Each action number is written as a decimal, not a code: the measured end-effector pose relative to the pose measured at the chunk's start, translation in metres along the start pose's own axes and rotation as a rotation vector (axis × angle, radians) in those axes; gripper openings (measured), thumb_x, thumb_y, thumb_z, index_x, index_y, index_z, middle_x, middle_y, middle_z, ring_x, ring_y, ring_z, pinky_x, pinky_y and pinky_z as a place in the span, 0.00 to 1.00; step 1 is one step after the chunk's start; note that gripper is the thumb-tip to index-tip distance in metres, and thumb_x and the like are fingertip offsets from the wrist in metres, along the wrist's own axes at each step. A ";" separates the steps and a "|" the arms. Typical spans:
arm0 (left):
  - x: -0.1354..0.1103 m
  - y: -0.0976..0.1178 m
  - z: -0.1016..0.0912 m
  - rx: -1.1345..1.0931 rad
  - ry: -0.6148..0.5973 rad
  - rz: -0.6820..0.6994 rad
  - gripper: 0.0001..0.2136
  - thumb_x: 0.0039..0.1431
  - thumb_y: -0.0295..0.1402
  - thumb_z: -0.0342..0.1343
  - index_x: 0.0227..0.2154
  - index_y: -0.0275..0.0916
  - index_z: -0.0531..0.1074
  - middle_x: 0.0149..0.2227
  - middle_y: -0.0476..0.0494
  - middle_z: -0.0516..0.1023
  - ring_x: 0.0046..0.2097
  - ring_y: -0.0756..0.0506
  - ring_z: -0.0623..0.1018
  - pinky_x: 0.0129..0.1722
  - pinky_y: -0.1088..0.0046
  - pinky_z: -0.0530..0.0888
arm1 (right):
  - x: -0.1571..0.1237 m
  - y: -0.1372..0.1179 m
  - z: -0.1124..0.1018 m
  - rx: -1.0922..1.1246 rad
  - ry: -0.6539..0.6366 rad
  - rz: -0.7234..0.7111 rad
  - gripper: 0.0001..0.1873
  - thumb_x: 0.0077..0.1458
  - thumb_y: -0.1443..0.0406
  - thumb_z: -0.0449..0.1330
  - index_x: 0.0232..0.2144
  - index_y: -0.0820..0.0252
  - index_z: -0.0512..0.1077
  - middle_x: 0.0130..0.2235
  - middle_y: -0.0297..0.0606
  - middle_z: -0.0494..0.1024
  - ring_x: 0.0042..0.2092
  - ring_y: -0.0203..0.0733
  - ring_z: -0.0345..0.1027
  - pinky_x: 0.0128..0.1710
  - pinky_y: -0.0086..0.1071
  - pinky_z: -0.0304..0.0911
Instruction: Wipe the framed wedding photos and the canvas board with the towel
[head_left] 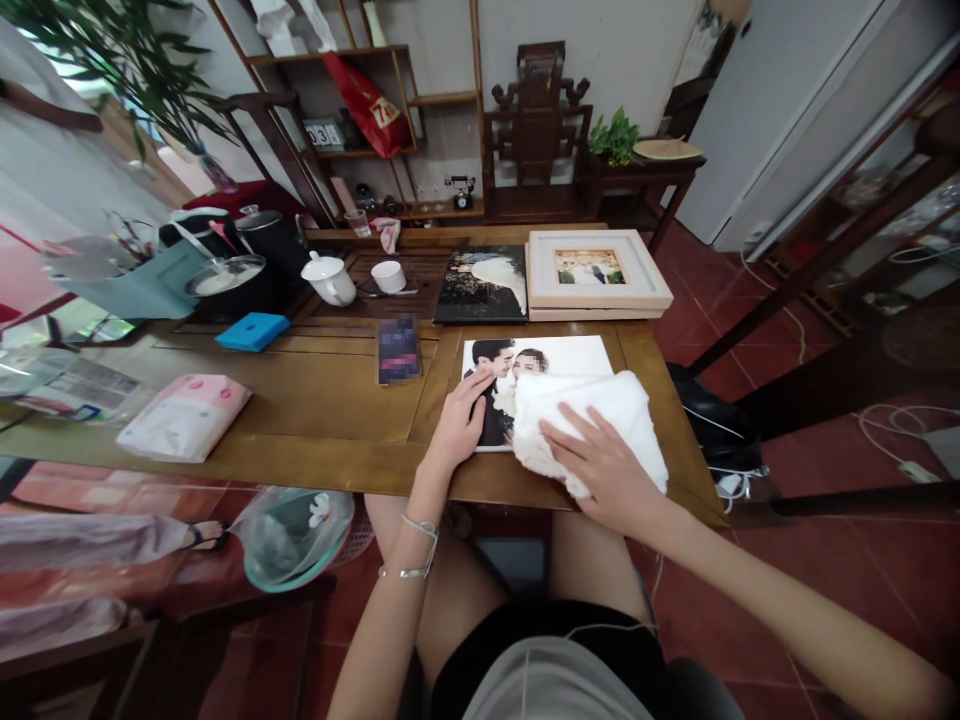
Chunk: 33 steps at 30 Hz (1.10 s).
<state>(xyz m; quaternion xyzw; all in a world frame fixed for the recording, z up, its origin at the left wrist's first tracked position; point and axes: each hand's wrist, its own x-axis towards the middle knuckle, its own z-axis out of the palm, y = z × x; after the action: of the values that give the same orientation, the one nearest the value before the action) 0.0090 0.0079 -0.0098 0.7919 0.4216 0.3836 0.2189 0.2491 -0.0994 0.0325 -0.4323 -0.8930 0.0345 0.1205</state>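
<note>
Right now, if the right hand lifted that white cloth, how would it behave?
The white cloth looks bunched and soft, so it would probably droop limply. It seems light. Pressed by the right hand, it may slide on the smooth photo.

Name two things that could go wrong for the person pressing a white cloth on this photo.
1. The photo lies right at the near edge of the table, with the white cloth bunched on its corner. A hard push by the right hand might slide both off towards the lap.
2. The left hand rests bare fingers on the print, which may leave smudges.
</note>
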 end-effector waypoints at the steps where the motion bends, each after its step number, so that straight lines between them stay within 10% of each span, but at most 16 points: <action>1: 0.000 0.000 0.000 0.002 0.001 -0.001 0.18 0.66 0.28 0.43 0.55 0.38 0.70 0.60 0.37 0.70 0.63 0.42 0.68 0.64 0.54 0.63 | 0.001 -0.001 0.000 0.009 -0.014 -0.026 0.39 0.38 0.75 0.56 0.58 0.61 0.68 0.66 0.41 0.61 0.69 0.60 0.39 0.65 0.60 0.40; 10: 0.001 -0.001 -0.001 -0.017 -0.022 -0.002 0.18 0.67 0.30 0.44 0.55 0.39 0.71 0.60 0.38 0.70 0.63 0.42 0.67 0.65 0.53 0.62 | 0.081 0.085 -0.006 -0.008 0.058 0.228 0.31 0.52 0.72 0.53 0.59 0.63 0.66 0.62 0.45 0.67 0.68 0.57 0.46 0.65 0.60 0.41; 20: 0.002 0.000 -0.001 -0.026 -0.023 0.024 0.18 0.63 0.27 0.46 0.53 0.38 0.73 0.60 0.38 0.71 0.62 0.40 0.69 0.63 0.55 0.65 | 0.039 -0.019 0.007 0.036 -0.061 -0.055 0.35 0.44 0.74 0.57 0.58 0.64 0.68 0.65 0.43 0.61 0.69 0.61 0.39 0.66 0.62 0.34; 29: 0.001 -0.002 0.000 -0.020 -0.002 0.014 0.18 0.66 0.28 0.44 0.54 0.38 0.71 0.59 0.37 0.71 0.63 0.42 0.68 0.64 0.54 0.63 | 0.099 0.069 -0.005 -0.013 0.031 0.233 0.34 0.47 0.74 0.53 0.60 0.67 0.65 0.63 0.47 0.65 0.68 0.58 0.46 0.65 0.58 0.43; 33: 0.001 -0.002 0.001 -0.028 -0.002 0.012 0.18 0.66 0.29 0.43 0.55 0.35 0.71 0.60 0.34 0.70 0.64 0.42 0.67 0.65 0.55 0.61 | 0.124 0.058 0.001 -0.068 0.035 0.252 0.31 0.50 0.73 0.54 0.58 0.69 0.66 0.64 0.50 0.64 0.67 0.66 0.45 0.63 0.65 0.41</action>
<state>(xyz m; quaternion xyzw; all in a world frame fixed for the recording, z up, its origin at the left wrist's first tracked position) 0.0089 0.0094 -0.0114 0.7918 0.4110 0.3899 0.2282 0.2193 0.0333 0.0452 -0.5454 -0.8300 0.0116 0.1162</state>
